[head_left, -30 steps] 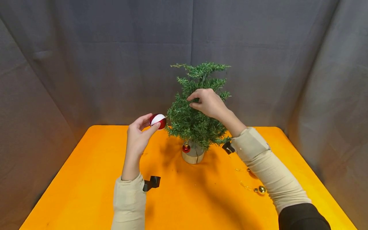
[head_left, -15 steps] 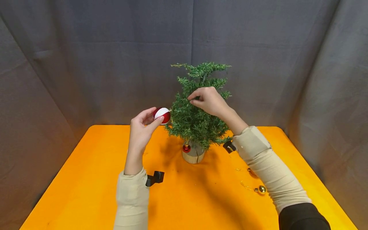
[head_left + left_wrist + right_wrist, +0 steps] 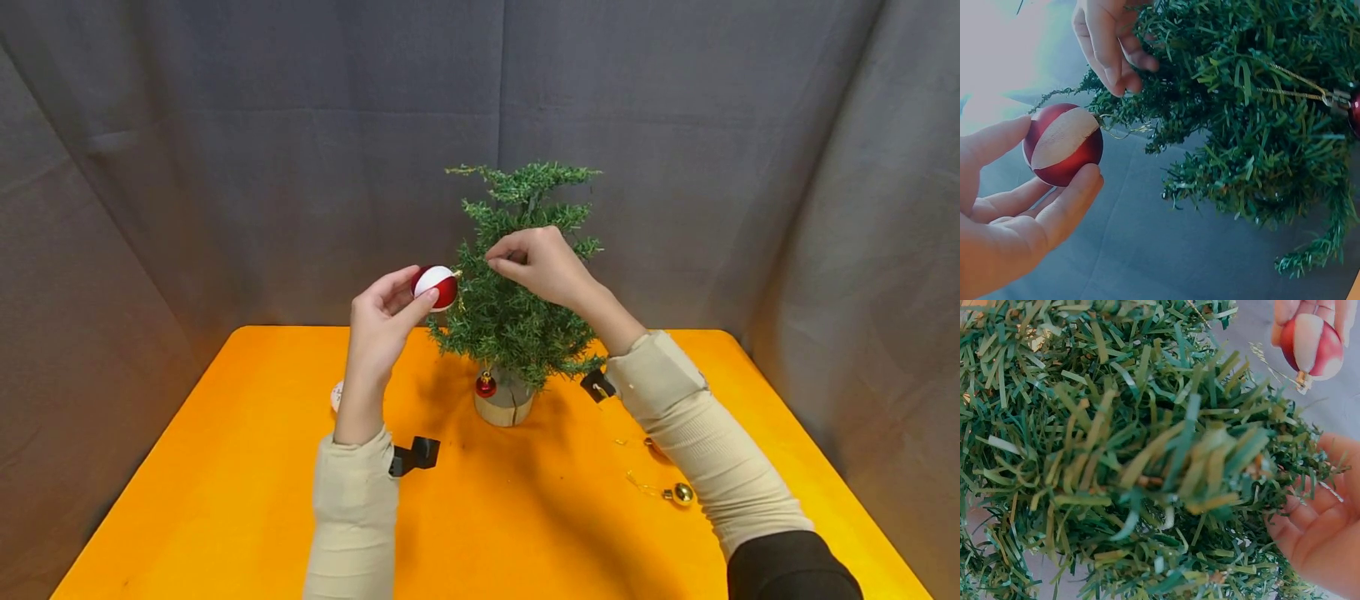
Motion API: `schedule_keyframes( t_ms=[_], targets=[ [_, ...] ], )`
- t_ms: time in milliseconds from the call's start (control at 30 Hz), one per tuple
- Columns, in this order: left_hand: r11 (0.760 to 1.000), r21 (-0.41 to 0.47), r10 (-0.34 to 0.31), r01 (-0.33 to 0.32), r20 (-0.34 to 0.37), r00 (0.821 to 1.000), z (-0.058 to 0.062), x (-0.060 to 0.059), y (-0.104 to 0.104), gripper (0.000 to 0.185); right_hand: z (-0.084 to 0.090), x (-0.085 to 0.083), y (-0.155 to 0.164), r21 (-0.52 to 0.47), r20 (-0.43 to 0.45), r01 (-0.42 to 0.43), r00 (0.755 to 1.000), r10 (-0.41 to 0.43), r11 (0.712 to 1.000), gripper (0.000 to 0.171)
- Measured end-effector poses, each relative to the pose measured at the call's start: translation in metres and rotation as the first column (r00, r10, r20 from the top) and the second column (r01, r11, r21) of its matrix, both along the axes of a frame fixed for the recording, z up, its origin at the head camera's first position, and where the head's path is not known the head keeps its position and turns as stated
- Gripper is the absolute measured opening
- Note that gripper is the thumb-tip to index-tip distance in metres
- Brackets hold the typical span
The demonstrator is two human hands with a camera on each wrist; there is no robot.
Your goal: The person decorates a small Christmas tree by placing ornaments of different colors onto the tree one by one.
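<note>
Pinched between left hand fingertips, the red-and-white bauble hangs just beside the tree; right hand pinches a branch.

Over the last second the left hand has risen and travelled toward the small green tree, carrying the red-and-white bauble pinched between thumb and fingertips. The bauble, earlier low beside the tree's lower left boughs and clear of them, now sits higher with its gold cap against the needle tips, just left of the right hand. The right hand, pinching a sprig, has lifted slightly since the first picture. With the left forearm moved up and inward, a small white object on the worktop has come into view behind the wrist.
</note>
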State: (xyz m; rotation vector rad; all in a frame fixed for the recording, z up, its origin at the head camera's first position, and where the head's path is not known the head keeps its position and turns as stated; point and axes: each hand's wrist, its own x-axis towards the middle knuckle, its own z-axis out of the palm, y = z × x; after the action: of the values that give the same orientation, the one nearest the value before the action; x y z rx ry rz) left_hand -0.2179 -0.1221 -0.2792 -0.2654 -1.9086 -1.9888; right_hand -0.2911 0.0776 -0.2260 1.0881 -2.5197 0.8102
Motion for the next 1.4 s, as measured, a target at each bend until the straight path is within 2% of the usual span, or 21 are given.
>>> schedule_keyframes(
  t_ms=[200,433,733,1033,1400],
  targets=[
    [0.997,0.077,-0.024,0.027,-0.029,0.999,0.001,-0.002,0.005,0.04,-0.002,-0.001,-0.001,0.006,0.021,-0.052,0.998,0.052,0.999,0.016],
    [0.989,0.143,-0.04,0.043,-0.029,0.999,0.001,-0.004,0.01,0.038,-0.001,-0.001,-0.004,-0.001,0.063,-0.093,0.994,0.093,0.996,0.017],
    [0.965,0.242,-0.094,0.1,-0.035,0.995,0.003,-0.006,0.015,0.038,-0.004,-0.002,-0.007,-0.005,0.061,-0.115,0.991,0.115,0.993,0.017],
    [0.944,0.304,-0.125,0.126,-0.024,0.992,0.001,-0.008,0.02,0.037,-0.005,-0.003,-0.007,-0.019,0.064,-0.107,0.992,0.108,0.994,0.014],
    [0.909,0.38,-0.171,0.173,-0.039,0.984,-0.009,-0.014,0.018,0.033,-0.005,-0.003,-0.005,-0.023,0.04,-0.087,0.995,0.088,0.996,0.01]
  ],
)
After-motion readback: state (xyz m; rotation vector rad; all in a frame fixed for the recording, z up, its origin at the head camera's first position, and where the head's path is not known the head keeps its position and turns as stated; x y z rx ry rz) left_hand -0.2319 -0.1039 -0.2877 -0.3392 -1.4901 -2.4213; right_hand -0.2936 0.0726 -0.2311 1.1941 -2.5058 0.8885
